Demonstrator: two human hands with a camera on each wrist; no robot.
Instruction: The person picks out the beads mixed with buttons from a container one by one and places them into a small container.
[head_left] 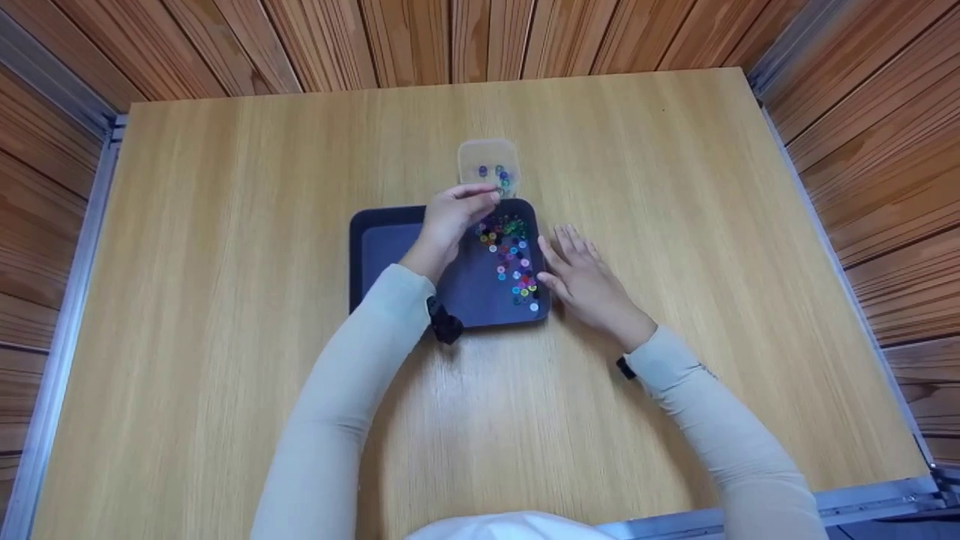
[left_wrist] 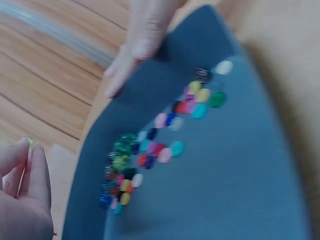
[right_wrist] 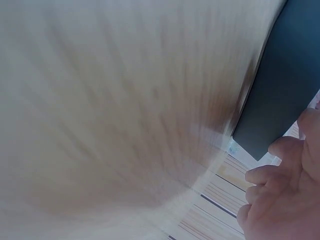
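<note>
My left hand (head_left: 448,220) is above the tray's far edge, beside the plastic box. Its thumb and fingertips pinch a small yellowish-green button (left_wrist: 31,143), mostly hidden by the fingers. The dark blue-grey tray (head_left: 484,304) lies on the table, with many coloured buttons (head_left: 502,256) scattered down its right side. Some are clear green, others opaque pink, yellow, white or turquoise. Behind the tray, a translucent plastic box (head_left: 487,154) holds several blue and green buttons (head_left: 504,178). My right hand (head_left: 589,281) has its fingers extended at the tray's right edge, with the thumb against the rim.
A light wooden table (head_left: 225,337) lies beneath everything. Wood-plank walls (head_left: 412,41) stand behind it and at both sides, with metal rails (head_left: 71,315) along the table's sides. A black wrist device (head_left: 445,322) hangs at the left cuff, over the tray's near edge.
</note>
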